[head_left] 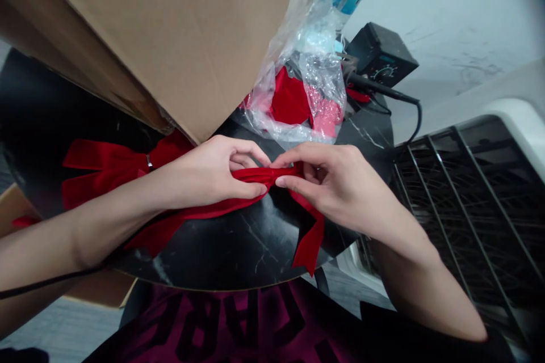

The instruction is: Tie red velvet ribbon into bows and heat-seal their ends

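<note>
Between my two hands runs a red velvet ribbon [251,174], gathered into folds at the middle. My left hand [213,173] pinches the gathers with thumb and forefinger. Close beside it, my right hand [327,176] pinches the ribbon just to the right, the fingertips of both hands nearly meeting. One ribbon tail hangs from under the right hand onto the black tabletop [251,244], and wider red fabric spreads out below the left forearm. To the left lies a red velvet bow [102,164] with a small silvery band at its centre, partly covered by my forearm.
A big cardboard box [170,28] stands on the table's far side. Beside it is a clear plastic bag [293,96] with red pieces. Behind that sits a black dial box [381,57] with a cable. A white-framed grille [477,193] stands at the right.
</note>
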`<action>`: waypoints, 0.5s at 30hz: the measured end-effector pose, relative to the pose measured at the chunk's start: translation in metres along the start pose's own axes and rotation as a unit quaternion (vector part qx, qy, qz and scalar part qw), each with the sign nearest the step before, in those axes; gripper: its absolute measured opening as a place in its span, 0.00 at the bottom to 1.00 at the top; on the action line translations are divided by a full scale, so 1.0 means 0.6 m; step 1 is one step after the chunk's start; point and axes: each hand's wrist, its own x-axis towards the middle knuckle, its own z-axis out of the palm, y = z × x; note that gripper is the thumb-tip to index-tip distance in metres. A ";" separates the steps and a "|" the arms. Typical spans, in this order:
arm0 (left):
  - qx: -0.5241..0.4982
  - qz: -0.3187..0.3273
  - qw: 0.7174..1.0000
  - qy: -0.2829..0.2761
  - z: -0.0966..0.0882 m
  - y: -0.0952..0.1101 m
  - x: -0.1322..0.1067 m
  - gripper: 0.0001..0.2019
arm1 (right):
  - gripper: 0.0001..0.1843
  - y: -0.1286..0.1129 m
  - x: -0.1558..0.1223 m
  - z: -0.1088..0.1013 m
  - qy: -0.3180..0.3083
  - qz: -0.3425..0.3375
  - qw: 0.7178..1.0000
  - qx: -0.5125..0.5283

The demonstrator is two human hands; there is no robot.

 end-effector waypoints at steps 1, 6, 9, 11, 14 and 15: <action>0.028 0.004 1.000 0.003 0.001 0.001 -0.002 0.17 | 0.06 -0.003 0.000 -0.003 -0.003 0.010 1.000 -0.001; 0.141 0.064 0.985 0.072 0.011 0.005 -0.011 0.13 | 0.04 -0.006 -0.002 -0.012 0.004 0.036 0.999 -0.006; 0.206 0.114 0.967 0.101 0.009 0.011 -0.016 0.11 | 0.04 -0.004 -0.004 -0.016 0.009 0.037 0.999 -0.009; 0.234 0.151 0.955 0.098 0.005 0.016 -0.018 0.15 | 0.04 -0.004 -0.004 -0.020 0.011 0.032 0.999 -0.011; 0.154 0.166 0.971 0.075 0.000 0.023 -0.018 0.24 | 0.05 -0.007 -0.002 -0.024 0.003 0.018 1.000 -0.008; 0.108 0.160 0.979 0.069 -0.001 0.025 -0.017 0.24 | 0.06 -0.009 -0.001 -0.024 -0.001 0.015 1.000 -0.002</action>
